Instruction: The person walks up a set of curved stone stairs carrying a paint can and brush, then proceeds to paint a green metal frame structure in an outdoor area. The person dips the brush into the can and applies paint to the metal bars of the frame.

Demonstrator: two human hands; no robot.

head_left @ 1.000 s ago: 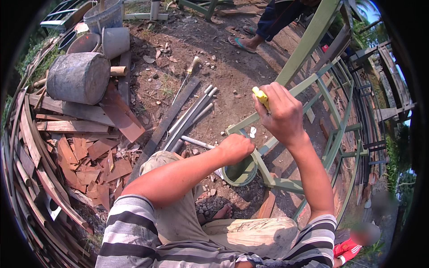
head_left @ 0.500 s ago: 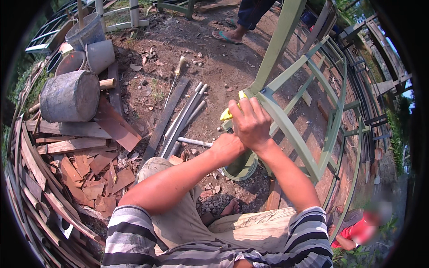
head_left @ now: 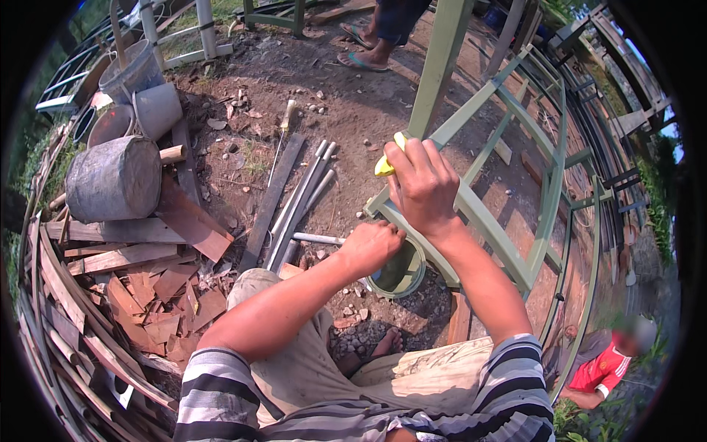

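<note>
Head cam: my right hand (head_left: pixel 423 188) grips a yellow sponge (head_left: pixel 388 163) against the green metal frame (head_left: pixel 486 221), centre frame; left hand (head_left: pixel 372 247) clutches the paint can (head_left: pixel 401 271) rim just below, so nearer.

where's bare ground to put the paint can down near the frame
Bare dirt lies beyond the metal rods, toward the other person's sandalled feet, with only small stones. Crowded: wood scraps and grey drum on the left, green frame on the right. The left hand grips the paint can.
</note>
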